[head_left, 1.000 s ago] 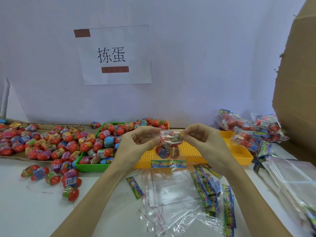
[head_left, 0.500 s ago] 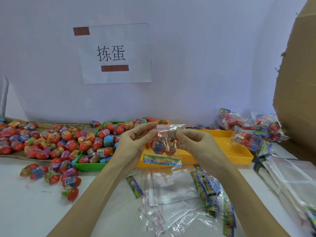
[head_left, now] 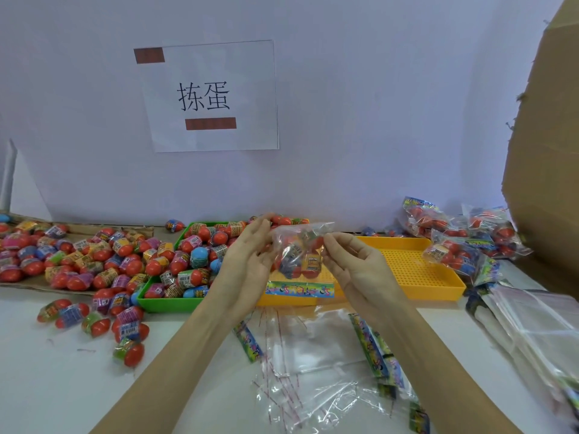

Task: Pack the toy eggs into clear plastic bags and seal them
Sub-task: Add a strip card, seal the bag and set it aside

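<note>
Bag of eggs [head_left: 299,255], right hand [head_left: 355,270] pinching; left hand [head_left: 247,261] flat alongside

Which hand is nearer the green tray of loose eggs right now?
Left. The left hand is up in front of the green tray's right end, flat against the bag of eggs. The right hand pinches the bag over the yellow tray, farther away.

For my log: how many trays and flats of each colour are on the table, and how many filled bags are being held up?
Green plastic tray: 1
Yellow perforated plastic tray: 1
Brown cardboard flat under loose eggs: 1
Clear plastic bag of toy eggs, pinched by the right hand: 1
Total: 4
</note>
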`<state>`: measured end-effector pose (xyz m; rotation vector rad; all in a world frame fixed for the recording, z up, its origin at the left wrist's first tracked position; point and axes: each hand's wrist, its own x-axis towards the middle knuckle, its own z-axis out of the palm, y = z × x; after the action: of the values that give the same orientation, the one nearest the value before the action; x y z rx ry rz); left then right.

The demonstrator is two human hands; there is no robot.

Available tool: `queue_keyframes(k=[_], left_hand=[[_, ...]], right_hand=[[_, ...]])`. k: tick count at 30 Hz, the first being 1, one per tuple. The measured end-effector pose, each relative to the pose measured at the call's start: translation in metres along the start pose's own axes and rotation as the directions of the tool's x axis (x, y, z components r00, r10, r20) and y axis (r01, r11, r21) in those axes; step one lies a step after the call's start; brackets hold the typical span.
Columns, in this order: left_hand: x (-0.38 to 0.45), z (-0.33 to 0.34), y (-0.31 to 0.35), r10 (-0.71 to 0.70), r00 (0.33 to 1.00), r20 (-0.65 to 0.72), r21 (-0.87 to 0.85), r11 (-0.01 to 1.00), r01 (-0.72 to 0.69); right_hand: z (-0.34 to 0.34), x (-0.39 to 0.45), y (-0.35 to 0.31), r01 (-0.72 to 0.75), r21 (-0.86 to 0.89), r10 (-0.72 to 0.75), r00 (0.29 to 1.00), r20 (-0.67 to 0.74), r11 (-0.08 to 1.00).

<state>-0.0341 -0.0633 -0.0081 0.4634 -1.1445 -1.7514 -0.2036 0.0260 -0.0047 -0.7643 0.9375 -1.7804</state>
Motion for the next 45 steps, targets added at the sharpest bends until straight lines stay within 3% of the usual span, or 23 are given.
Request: queue_keyframes(k=[1,4,8,12,16,21,25,29,34,39,45], left_hand=[[0.0,0.002,0.0,0.0,1.0,-0.017,0.004,1.0,0.0],[-0.004,0.008,-0.005,0.001,1.0,0.007,0.232,0.973,-0.003],[-0.007,0.006,-0.008,0.003,1.0,0.031,0.271,0.963,-0.011],[-0.011,0.005,-0.007,0.074,0.996,0.044,0.381,0.921,-0.085],[-0.011,0.008,-0.007,0.069,0.998,0.002,0.415,0.908,-0.064],[-0.008,0.005,0.007,-0.095,0.993,0.071,0.3,0.951,0.07],[-0.005,0.001,0.012,-0.097,0.993,0.067,0.226,0.971,0.079],[-0.003,0.001,0.011,-0.106,0.994,0.029,0.178,0.979,0.099],[-0.004,0.003,0.009,-0.141,0.99,0.019,0.062,0.988,0.14],[-0.003,0.002,0.006,-0.128,0.991,0.042,0.075,0.989,0.124],[-0.001,0.004,0.003,-0.073,0.996,-0.049,0.114,0.99,0.079]], right_hand=[[-0.001,0.0,0.0,0.015,-0.019,-0.015,1.0,0.006,1.0],[-0.002,0.0,-0.002,0.037,-0.087,-0.032,0.997,0.064,0.996],[0.002,-0.002,0.001,0.049,-0.231,-0.031,0.996,0.079,0.972],[0.002,-0.004,0.005,0.154,-0.54,-0.12,0.988,0.098,0.827],[0.0,-0.002,0.004,0.311,-0.647,-0.255,0.95,0.182,0.696],[-0.007,0.0,0.0,0.269,-0.573,-0.23,0.963,0.141,0.775],[-0.01,-0.001,-0.008,0.184,-0.412,-0.115,0.976,0.187,0.892],[-0.007,0.0,-0.006,0.19,-0.332,-0.156,0.98,0.128,0.924],[-0.006,0.001,-0.002,0.105,-0.109,-0.098,0.993,0.07,0.988],[-0.006,0.001,-0.003,0.151,-0.188,-0.148,0.989,0.03,0.971],[-0.001,-0.001,-0.005,0.225,-0.335,-0.231,0.973,0.021,0.915]])
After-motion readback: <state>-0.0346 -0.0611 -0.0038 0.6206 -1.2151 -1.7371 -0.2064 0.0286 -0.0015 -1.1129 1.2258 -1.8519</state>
